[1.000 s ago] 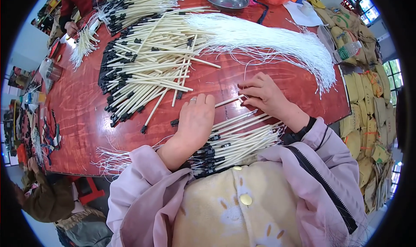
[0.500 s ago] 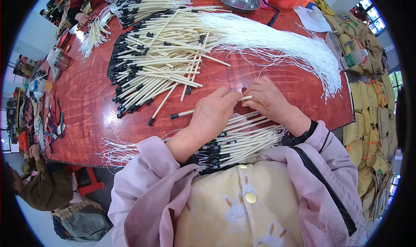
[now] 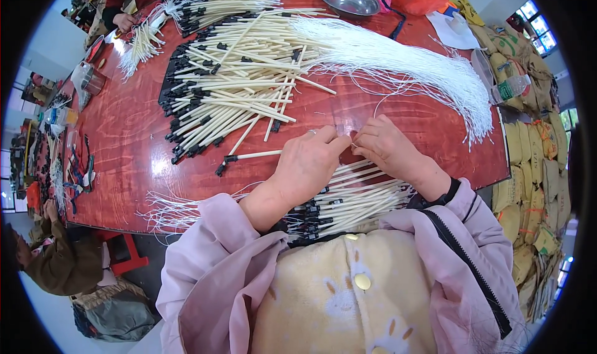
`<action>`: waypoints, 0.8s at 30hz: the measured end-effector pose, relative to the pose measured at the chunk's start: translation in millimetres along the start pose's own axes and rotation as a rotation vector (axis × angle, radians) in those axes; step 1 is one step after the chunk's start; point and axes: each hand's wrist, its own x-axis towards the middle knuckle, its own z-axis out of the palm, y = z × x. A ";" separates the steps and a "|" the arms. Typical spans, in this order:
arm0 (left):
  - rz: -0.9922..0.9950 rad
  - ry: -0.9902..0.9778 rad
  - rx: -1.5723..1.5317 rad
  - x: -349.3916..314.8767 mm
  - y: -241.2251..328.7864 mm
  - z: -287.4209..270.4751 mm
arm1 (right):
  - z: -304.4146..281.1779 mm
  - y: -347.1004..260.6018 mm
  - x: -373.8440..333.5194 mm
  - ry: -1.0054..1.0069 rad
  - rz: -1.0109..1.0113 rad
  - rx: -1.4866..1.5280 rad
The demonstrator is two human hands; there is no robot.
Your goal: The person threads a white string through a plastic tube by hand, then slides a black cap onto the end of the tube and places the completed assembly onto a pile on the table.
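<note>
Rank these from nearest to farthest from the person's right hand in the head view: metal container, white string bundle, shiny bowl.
From the right hand:
1. White string bundle: just beyond the hand, on the red table.
2. Shiny bowl: farther across, at the top of the picture.
3. Metal container: away at the table's left side.

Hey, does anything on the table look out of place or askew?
Yes, slightly: in the large pile, a few pale sticks lie crosswise, while most run roughly parallel, black ends leftward. Nothing looks spilled.
</note>
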 end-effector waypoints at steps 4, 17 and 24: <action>-0.007 -0.007 -0.013 1.2 3.2 -1.1 | 1.3 -0.5 0.6 -0.007 -0.022 0.018; -0.113 -0.027 0.030 0.2 2.0 -0.2 | -1.7 -12.1 4.3 0.003 0.050 0.052; -0.125 -0.050 -0.015 -3.5 0.6 -7.2 | -1.1 -7.5 -3.6 0.142 0.028 0.052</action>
